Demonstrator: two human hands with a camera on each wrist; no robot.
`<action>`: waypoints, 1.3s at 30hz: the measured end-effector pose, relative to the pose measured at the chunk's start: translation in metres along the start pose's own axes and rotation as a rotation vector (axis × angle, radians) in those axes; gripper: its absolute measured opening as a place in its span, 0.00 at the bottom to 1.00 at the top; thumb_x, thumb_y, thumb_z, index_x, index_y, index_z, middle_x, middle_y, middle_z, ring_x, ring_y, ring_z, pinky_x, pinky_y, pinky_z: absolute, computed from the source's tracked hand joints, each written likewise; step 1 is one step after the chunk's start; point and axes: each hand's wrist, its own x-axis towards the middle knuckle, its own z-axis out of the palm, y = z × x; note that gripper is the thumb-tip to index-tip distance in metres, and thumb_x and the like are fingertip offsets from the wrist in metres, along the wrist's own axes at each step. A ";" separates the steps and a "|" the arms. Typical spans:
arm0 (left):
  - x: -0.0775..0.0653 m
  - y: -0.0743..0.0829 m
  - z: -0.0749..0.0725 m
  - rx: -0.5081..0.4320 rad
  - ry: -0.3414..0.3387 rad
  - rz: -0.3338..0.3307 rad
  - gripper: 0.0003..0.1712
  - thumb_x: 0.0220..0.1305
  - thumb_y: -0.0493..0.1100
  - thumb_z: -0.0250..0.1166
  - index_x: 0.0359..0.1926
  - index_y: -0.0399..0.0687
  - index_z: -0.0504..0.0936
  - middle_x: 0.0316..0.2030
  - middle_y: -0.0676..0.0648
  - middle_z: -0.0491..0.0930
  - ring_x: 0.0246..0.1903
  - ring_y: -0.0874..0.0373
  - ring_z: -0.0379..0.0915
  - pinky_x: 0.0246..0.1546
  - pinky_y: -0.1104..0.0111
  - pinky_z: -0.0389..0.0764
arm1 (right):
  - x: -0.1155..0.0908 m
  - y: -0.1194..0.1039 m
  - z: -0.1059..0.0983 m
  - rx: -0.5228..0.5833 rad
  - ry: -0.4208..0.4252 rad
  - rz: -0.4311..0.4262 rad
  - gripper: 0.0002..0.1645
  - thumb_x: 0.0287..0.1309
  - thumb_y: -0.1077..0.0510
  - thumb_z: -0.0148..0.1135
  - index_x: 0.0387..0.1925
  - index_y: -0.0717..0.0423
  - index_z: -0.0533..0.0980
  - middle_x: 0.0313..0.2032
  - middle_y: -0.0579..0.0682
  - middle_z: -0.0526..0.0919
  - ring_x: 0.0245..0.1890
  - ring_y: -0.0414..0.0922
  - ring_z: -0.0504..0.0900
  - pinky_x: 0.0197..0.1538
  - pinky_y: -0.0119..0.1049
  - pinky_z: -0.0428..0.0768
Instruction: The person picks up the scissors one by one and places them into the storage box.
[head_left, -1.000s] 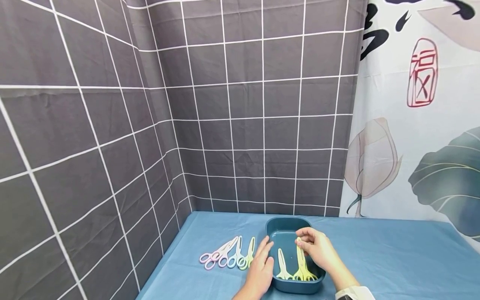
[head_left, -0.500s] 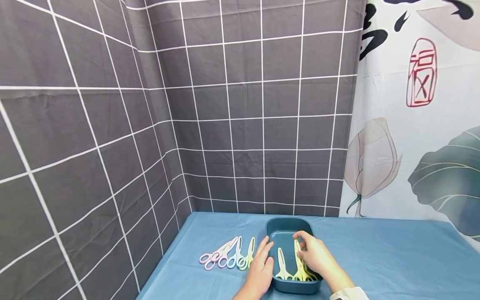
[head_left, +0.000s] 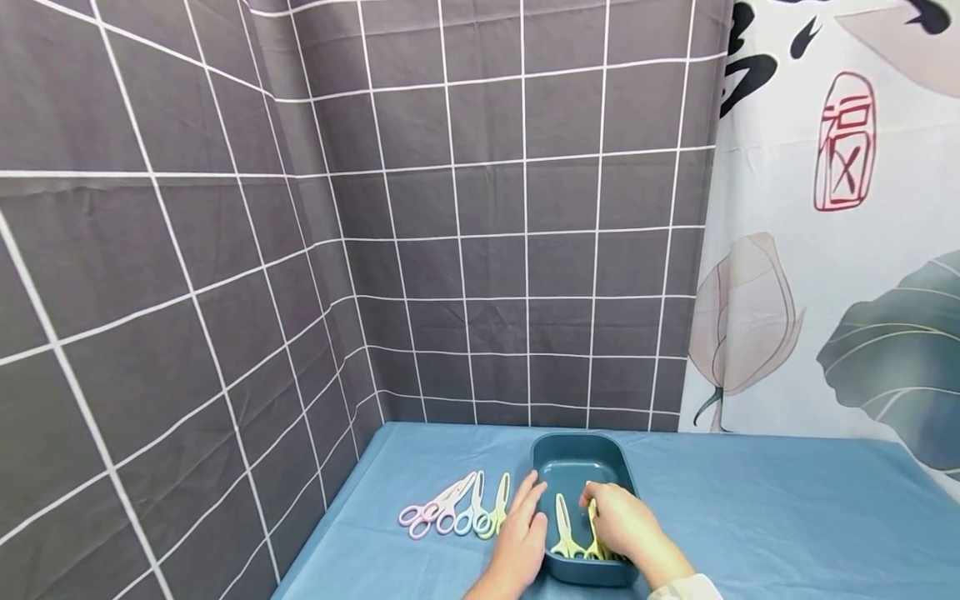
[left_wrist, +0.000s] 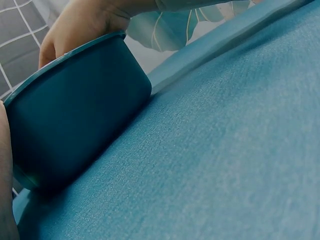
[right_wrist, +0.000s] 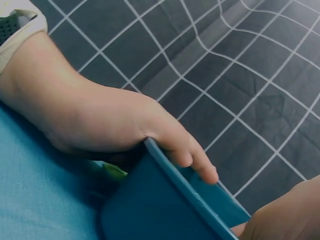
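Observation:
My left hand (head_left: 519,533) rests with straight fingers along the left rim of a dark teal bin (head_left: 558,446); the right wrist view shows those fingers (right_wrist: 200,162) over the rim. My right hand (head_left: 626,521) reaches down into the bin, its fingers curled at the blades of yellow scissors (head_left: 595,546). The hand covers part of these scissors, and the thumb is hidden. Beside them, pale yellow-green scissors (head_left: 564,529) lean at the bin's near end, blades upward. In the left wrist view the bin wall (left_wrist: 85,105) hides the right hand's fingertips.
Left of the bin, scissors lie in a row on the blue cloth: pink ones (head_left: 447,508), blue ones (head_left: 474,510) and yellow-green ones (head_left: 501,500) near my left hand. A dark grey gridded curtain (head_left: 487,325) hangs behind the table and along its left.
My right hand has moved lower and slightly left in the bin, its fingers now more curled, and the yellow scissors' visible tip sits lower. My left hand has stayed at the rim.

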 end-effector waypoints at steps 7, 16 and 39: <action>-0.001 0.001 -0.001 0.015 0.009 0.016 0.25 0.64 0.38 0.47 0.62 0.57 0.68 0.66 0.52 0.58 0.63 0.56 0.54 0.57 0.54 0.62 | -0.004 -0.007 0.003 -0.059 -0.079 0.024 0.08 0.50 0.67 0.57 0.28 0.50 0.76 0.27 0.47 0.76 0.26 0.42 0.72 0.30 0.45 0.73; -0.002 0.003 -0.001 0.011 0.004 0.004 0.25 0.64 0.38 0.47 0.62 0.58 0.68 0.66 0.53 0.58 0.63 0.57 0.54 0.58 0.55 0.61 | -0.010 -0.010 0.007 -0.088 -0.044 -0.005 0.14 0.44 0.65 0.59 0.16 0.47 0.66 0.17 0.43 0.66 0.18 0.41 0.64 0.21 0.38 0.63; -0.001 0.005 -0.001 0.025 0.024 0.030 0.25 0.63 0.37 0.48 0.61 0.55 0.69 0.66 0.52 0.59 0.63 0.56 0.55 0.58 0.55 0.61 | -0.004 0.007 -0.042 0.103 0.287 -0.153 0.19 0.53 0.49 0.63 0.46 0.50 0.75 0.46 0.50 0.76 0.47 0.50 0.76 0.48 0.50 0.72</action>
